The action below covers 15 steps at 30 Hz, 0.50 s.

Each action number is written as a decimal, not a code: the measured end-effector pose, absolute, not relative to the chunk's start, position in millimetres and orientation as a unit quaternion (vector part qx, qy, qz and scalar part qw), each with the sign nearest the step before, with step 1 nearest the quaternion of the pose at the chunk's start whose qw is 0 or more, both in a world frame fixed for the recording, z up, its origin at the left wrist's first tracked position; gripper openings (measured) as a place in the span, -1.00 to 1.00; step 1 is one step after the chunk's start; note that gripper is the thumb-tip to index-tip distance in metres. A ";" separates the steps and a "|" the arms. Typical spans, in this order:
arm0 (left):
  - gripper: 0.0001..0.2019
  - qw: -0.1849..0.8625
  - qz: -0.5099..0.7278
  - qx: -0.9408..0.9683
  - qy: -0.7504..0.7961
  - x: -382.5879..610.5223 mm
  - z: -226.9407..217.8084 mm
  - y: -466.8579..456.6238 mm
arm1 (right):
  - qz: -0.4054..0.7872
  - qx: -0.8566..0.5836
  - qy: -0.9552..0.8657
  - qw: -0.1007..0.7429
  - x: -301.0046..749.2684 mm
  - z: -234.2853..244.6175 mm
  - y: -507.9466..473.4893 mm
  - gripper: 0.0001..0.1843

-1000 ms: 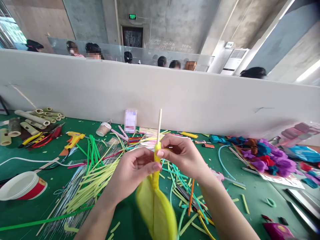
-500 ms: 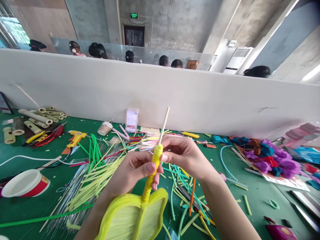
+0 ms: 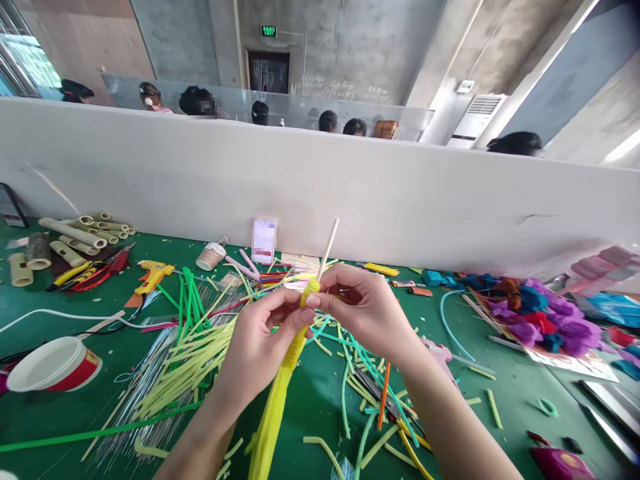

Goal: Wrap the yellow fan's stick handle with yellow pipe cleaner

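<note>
Between my hands is a yellow fan-like piece [image 3: 273,417] with a lobed frame, now turned edge-on. Its handle [image 3: 296,350] is a pale wooden stick [image 3: 328,249] bound in yellow wrapping [image 3: 311,288], and the stick's bare tip points up and away. My left hand [image 3: 267,333] is closed around the wrapped handle, thumb on top. At the upper end of the wrapping, my right hand [image 3: 363,310] pinches with thumb and forefinger against the yellow material. Whether a loose end sits in that pinch is hidden by the fingers.
Yellow-green strips [image 3: 200,360] and thin wires lie left on the green table. Nearby are a yellow glue gun [image 3: 154,277], pliers [image 3: 95,273], bamboo pieces [image 3: 80,233] and a paper cup [image 3: 55,367]. Scissors [image 3: 373,390] and purple flowers [image 3: 555,313] are right. A white partition [image 3: 320,187] stands behind.
The fan-like piece has rotated from showing its broad face to edge-on. My right hand has moved slightly left, its thumb now at the top of the wrapping.
</note>
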<state>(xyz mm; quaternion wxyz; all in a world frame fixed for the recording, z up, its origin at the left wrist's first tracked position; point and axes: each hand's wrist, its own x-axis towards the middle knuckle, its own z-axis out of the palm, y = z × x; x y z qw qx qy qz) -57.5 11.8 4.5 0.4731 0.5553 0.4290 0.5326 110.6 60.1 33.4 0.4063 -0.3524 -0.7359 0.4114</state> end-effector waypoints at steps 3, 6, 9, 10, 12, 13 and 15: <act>-0.83 0.565 0.515 0.521 0.379 -63.5 3.2 18.1 | 0.399 -0.321 -0.764 0.392 116.1 37.8 63.6 -0.75; -0.80 0.655 0.495 0.490 0.292 -66.3 -2.2 20.9 | 0.475 -0.254 -0.738 0.406 117.3 39.6 62.4 -0.80; -0.71 0.725 0.460 0.463 0.218 -66.5 -5.8 19.7 | 0.545 -0.200 -0.704 0.409 115.6 38.4 58.3 -0.80; -0.69 0.733 0.447 0.467 0.212 -66.9 -5.2 18.6 | 0.558 -0.197 -0.698 0.403 115.5 37.6 57.4 -0.79; -0.70 0.709 0.427 0.506 0.244 -68.2 -1.2 15.5 | 0.566 -0.209 -0.697 0.388 116.6 35.2 57.4 -0.76; -0.72 0.676 0.417 0.541 0.277 -68.9 1.6 13.5 | 0.558 -0.223 -0.702 0.382 117.4 33.8 58.2 -0.75; -0.79 0.581 0.397 0.613 0.360 -69.1 6.4 9.5 | 0.521 -0.262 -0.718 0.379 118.5 30.5 60.9 -0.71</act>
